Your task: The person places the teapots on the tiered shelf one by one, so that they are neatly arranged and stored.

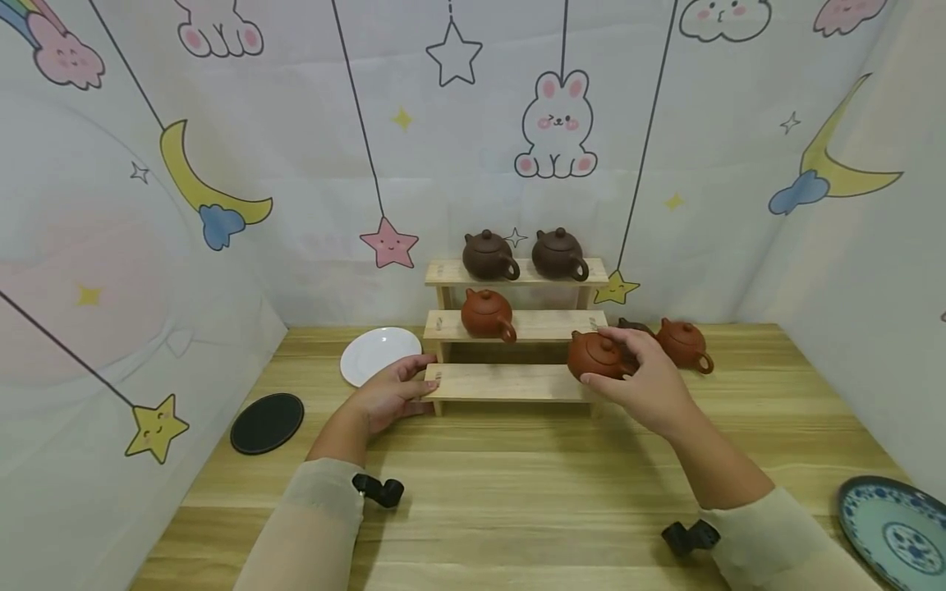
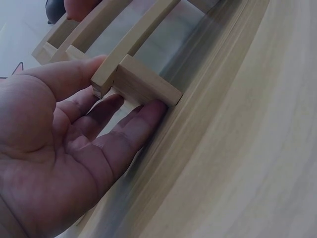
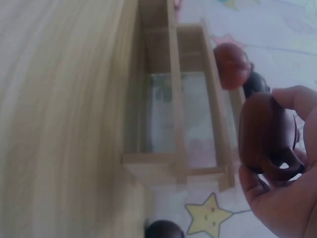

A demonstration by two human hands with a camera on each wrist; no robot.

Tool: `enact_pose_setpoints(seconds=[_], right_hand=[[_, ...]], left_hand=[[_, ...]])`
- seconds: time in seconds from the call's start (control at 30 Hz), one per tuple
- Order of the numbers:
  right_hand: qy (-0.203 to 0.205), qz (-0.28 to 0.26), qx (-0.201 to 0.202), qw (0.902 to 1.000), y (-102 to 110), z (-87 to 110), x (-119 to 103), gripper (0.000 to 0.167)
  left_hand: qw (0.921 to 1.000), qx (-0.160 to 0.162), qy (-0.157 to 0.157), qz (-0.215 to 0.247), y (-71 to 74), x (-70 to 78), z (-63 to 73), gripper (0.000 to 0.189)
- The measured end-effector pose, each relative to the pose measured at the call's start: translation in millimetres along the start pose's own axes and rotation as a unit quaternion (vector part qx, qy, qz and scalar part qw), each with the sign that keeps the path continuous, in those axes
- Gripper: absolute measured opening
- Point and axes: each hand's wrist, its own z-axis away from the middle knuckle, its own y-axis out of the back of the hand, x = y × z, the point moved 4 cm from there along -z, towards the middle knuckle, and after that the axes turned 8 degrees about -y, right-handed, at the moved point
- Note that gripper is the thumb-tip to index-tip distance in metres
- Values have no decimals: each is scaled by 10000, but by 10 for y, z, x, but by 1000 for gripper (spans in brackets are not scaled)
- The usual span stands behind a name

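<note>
Clock read from the centre of the wooden rack (image 1: 547,322), head view, 12 at the printed cloth (image 1: 458,205) behind.

Right hand (image 1: 654,387), between 3 and 4: grasps a red-brown teapot (image 1: 591,356), thumb on near side, fingers on far. Pot roughly upright, at the rack's right end, spout toward 10. Whether its base touches wood, cannot tell.

Left hand (image 1: 392,400), at 8: grips the left end of the lowest board (image 1: 510,382). Left wrist view: fingers tucked under it, by the leg.

Top board: two dark teapots, one at 11 (image 1: 486,256), one at 1 (image 1: 557,254). Middle board: a second red-brown pot (image 1: 484,314), at 10.

On the table (image 1: 502,501): third red-brown pot (image 1: 680,343) at 3, beside a dark pot (image 1: 634,326) partly hidden by the right hand. White plate (image 1: 377,357) near 9; black disc (image 1: 268,423) farther out, between 8 and 9. Blue-patterned plate (image 1: 872,533) at 4, well apart, cut by the frame edge.
</note>
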Motion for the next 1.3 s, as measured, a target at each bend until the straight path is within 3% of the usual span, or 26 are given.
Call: enact_pose_setpoints(seconds=[0.37,0.7,0.93,1.3], right_hand=[[-308,12,-170,9994,-138,-393,-279,82],[-471,38,-213,9987,-222,-686,-386,80],[-561,273,-122,9980,-246,-768,-422,72],[-579,208,-239,9978,-260,-797,-373,72]], left_hand=[[10000,16,-21,-22,4,12,-3,66],[10000,15,-20,-80,5,12,11,66],[10000,20,-16,-73,4,11,6,66],[10000,-5,-9,-68,4,8,5,66]])
